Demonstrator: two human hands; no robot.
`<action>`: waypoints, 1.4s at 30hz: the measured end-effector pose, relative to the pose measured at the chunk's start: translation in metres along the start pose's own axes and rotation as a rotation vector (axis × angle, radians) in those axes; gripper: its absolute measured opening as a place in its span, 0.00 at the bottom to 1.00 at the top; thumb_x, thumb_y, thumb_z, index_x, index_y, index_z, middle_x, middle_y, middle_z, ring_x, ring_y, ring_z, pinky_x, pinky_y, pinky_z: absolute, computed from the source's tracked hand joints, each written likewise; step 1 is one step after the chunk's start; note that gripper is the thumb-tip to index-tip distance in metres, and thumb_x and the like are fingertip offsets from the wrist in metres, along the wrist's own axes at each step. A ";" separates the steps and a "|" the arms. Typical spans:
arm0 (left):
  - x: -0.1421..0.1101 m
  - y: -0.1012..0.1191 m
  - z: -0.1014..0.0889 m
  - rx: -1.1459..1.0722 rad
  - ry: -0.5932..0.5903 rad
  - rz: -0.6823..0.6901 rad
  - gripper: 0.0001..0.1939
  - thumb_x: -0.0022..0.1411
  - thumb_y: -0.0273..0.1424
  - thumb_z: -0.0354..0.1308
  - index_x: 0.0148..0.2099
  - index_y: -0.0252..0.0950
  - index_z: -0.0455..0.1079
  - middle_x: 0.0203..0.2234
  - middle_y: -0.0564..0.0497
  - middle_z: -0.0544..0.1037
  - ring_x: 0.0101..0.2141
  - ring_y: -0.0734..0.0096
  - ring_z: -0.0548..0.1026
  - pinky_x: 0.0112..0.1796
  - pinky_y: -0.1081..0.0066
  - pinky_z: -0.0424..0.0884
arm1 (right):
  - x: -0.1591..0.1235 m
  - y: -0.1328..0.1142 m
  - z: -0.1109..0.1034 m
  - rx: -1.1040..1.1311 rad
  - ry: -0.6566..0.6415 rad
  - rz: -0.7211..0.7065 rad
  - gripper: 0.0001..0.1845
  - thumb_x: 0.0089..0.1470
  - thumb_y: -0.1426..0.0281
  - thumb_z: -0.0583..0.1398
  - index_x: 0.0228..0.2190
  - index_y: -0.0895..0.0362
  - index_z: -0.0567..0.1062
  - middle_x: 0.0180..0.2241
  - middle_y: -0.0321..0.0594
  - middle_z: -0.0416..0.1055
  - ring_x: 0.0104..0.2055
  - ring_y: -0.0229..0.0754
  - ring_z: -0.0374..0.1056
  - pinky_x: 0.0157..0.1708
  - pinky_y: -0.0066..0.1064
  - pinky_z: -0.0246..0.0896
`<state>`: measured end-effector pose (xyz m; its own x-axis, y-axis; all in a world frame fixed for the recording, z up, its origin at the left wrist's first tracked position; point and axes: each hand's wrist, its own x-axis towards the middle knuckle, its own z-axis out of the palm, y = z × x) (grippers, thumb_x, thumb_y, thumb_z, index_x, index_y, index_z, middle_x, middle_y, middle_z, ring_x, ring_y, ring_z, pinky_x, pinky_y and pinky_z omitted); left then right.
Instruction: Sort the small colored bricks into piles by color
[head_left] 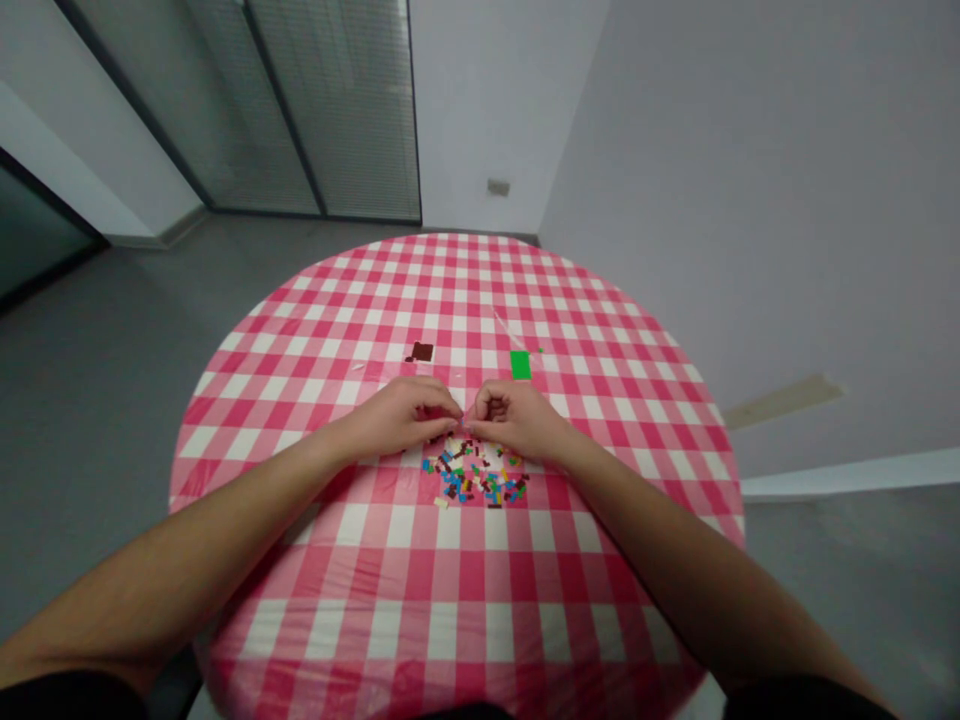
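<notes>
Brown plate (421,351) lay ahead of my left grip (401,415), curled and pressed fingertip to fingertip against my right grip (517,418); anything pinched there was hidden. Loose coloured bricks (472,475) sat just behind both, a green plate (520,365) ahead of the right. A fumble could scatter bricks across the checked worktop (300,330); no writing showed.

the hands (401,415) lie just beyond toy bricks (472,475) on the round table (450,590)
</notes>
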<state>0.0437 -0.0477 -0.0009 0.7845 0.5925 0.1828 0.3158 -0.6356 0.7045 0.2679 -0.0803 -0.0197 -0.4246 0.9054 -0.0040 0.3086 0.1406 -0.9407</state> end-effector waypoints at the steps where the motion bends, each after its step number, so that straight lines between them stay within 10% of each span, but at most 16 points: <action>1: 0.000 0.000 0.000 0.003 -0.006 -0.002 0.09 0.66 0.33 0.57 0.39 0.38 0.78 0.33 0.47 0.80 0.36 0.68 0.77 0.40 0.67 0.71 | 0.000 0.000 0.000 -0.006 -0.008 -0.002 0.10 0.50 0.68 0.67 0.26 0.56 0.69 0.27 0.37 0.74 0.29 0.37 0.70 0.31 0.29 0.65; 12: 0.001 0.004 -0.004 0.036 0.025 -0.053 0.10 0.65 0.33 0.57 0.37 0.38 0.79 0.32 0.47 0.80 0.34 0.68 0.76 0.39 0.67 0.71 | 0.001 -0.002 0.003 -0.021 0.071 -0.038 0.13 0.52 0.64 0.67 0.27 0.56 0.69 0.26 0.35 0.72 0.27 0.36 0.67 0.28 0.28 0.62; 23: -0.014 -0.037 -0.062 0.219 0.229 -0.535 0.11 0.54 0.42 0.63 0.30 0.39 0.79 0.28 0.50 0.82 0.30 0.67 0.74 0.30 0.71 0.65 | -0.005 -0.017 0.020 -0.671 -0.180 -0.361 0.10 0.62 0.66 0.62 0.40 0.58 0.82 0.37 0.46 0.78 0.42 0.45 0.70 0.43 0.35 0.61; 42: -0.010 -0.047 -0.045 0.084 0.155 -0.608 0.08 0.50 0.37 0.63 0.28 0.39 0.78 0.26 0.50 0.82 0.29 0.62 0.78 0.31 0.68 0.70 | -0.008 -0.026 0.044 -0.769 -0.229 -0.354 0.12 0.62 0.68 0.60 0.41 0.60 0.82 0.39 0.49 0.77 0.43 0.48 0.69 0.44 0.39 0.62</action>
<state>-0.0031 -0.0016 -0.0044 0.3675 0.9207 -0.1315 0.7265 -0.1958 0.6587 0.2255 -0.1091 -0.0100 -0.7388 0.6666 0.0992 0.5800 0.7038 -0.4103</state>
